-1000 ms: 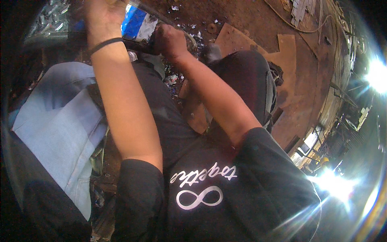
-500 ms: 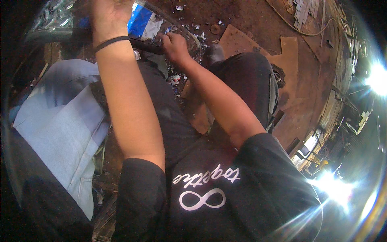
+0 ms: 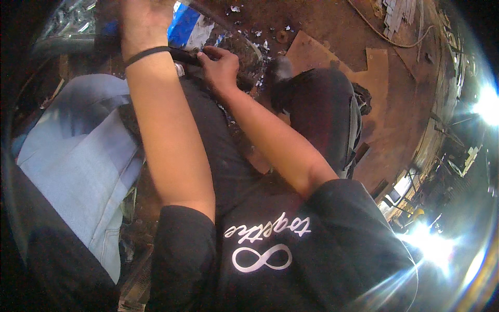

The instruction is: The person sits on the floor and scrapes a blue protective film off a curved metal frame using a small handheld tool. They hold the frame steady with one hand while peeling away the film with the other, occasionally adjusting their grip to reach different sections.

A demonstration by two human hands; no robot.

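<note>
Right hand [image 3: 222,67] lower, near blue-white sheet [image 3: 190,27]

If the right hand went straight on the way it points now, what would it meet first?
The right hand would most likely meet the blue-and-white piece just ahead of it, though the dark edge lies close too and depth is unclear.
</note>
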